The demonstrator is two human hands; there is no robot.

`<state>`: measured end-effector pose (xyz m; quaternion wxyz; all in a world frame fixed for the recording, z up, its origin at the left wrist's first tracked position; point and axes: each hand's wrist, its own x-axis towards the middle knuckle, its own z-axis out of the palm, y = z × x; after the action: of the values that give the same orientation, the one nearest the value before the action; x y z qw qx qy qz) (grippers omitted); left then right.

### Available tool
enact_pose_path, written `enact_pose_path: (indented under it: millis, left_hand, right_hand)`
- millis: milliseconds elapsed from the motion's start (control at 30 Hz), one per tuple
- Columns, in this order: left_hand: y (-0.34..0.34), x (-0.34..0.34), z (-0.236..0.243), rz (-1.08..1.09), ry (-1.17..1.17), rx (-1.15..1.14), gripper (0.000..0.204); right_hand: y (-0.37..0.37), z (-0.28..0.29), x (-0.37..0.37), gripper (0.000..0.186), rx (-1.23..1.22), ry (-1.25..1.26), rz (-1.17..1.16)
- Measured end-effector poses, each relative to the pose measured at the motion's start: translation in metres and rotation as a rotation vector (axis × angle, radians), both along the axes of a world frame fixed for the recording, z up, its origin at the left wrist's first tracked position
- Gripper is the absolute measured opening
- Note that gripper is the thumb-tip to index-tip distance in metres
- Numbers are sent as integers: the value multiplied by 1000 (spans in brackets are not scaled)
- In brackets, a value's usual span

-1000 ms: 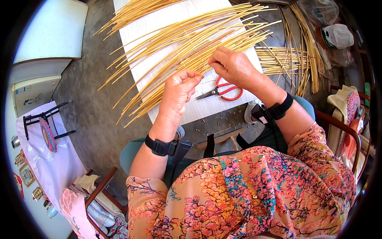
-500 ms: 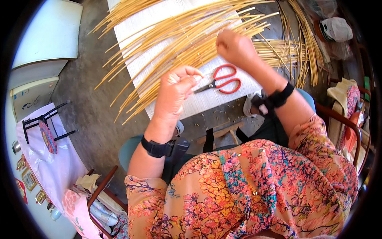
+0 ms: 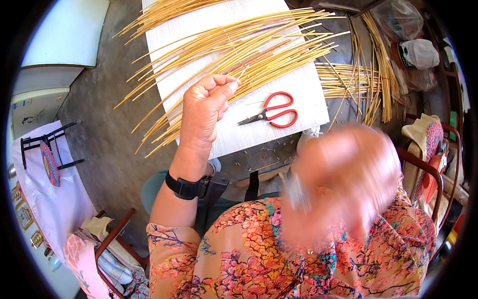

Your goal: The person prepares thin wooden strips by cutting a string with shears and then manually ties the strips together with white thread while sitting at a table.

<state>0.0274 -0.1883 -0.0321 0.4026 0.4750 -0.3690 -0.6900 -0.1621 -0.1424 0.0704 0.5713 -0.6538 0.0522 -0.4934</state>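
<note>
Above the near side of a white table, my left hand is closed in a pinch. A thin whitish thread sticks up from its fingertips. My right hand is raised close in front of my chest, so smeared by motion that its fingers cannot be read. A blurred pale patch shows at its left edge; I cannot make out what it is. Red-handled scissors lie on the table to the right of my left hand, blades slightly apart. Beyond them, long yellow stalks lie in rows across the table, some crossed by thread.
More stalks and a tall bundle lie right of the table. Clippings litter the floor. Wooden-armed chairs stand at lower left and right. A cloth-covered surface carries a folding stand at far left.
My right hand has swung from over the stalks back toward my chest. My left hand has shifted slightly left, still pinching the thread. The view has tilted a little.
</note>
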Motion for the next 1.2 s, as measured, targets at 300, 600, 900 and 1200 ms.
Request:
enact_pose_path:
  millis: [300,600,900,1200]
  left_hand:
    - [6,-10,8,-65,-39,7,11]
    - [3,-9,8,-99,-30,20,12]
    - [2,-4,7,-103,-15,39,12]
    - [-2,-3,-5,-52,-141,-70,9]
  right_hand:
    - [-43,-88,-41,46,292,830,-585]
    - [-54,-114,-31,38,558,622,-273]
    - [-56,-113,-23,9,592,596,-283]
    - [-45,-108,-14,24,451,760,-360]
